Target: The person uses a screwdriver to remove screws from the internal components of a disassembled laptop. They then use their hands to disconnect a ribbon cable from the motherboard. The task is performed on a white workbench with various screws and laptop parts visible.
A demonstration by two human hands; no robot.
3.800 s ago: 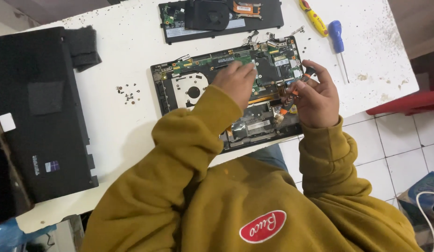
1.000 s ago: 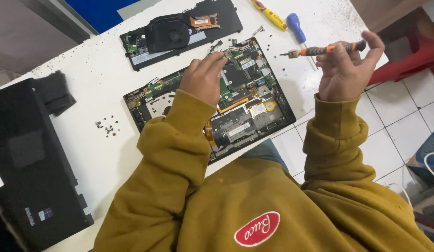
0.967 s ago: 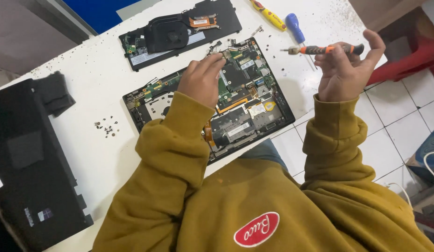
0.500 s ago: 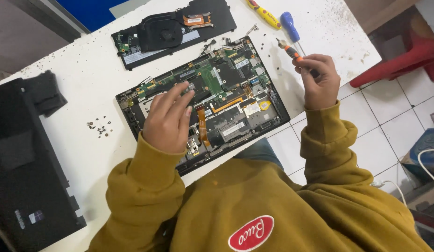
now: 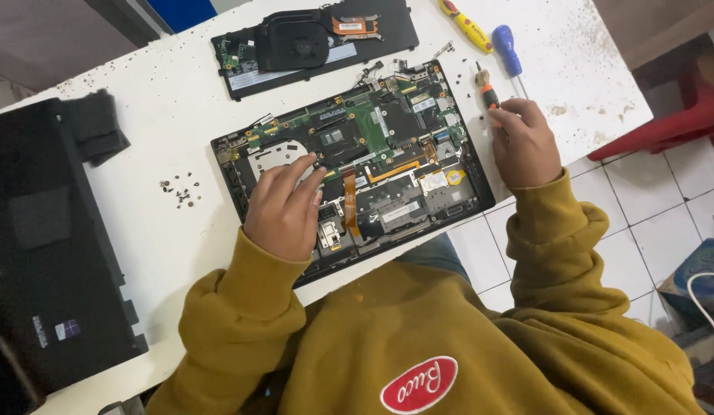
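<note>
White, stained flat-topped table (image 5: 595, 69) over a white square-tiled floor (image 5: 649, 207). Red plastic stool (image 5: 679, 115) just beside the table's right edge. Even light.

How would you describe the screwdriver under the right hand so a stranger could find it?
Start at the open laptop on the white table. Beside its right edge the right hand rests on a small screwdriver. Its handle is orange and black; its neighbours are yellow and blue.

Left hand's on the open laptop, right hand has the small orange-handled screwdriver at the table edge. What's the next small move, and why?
Probably bring the screwdriver in the right hand over the board: its tip lies on the table beside the laptop, off any screw, while the left hand already steadies the chassis.
</note>
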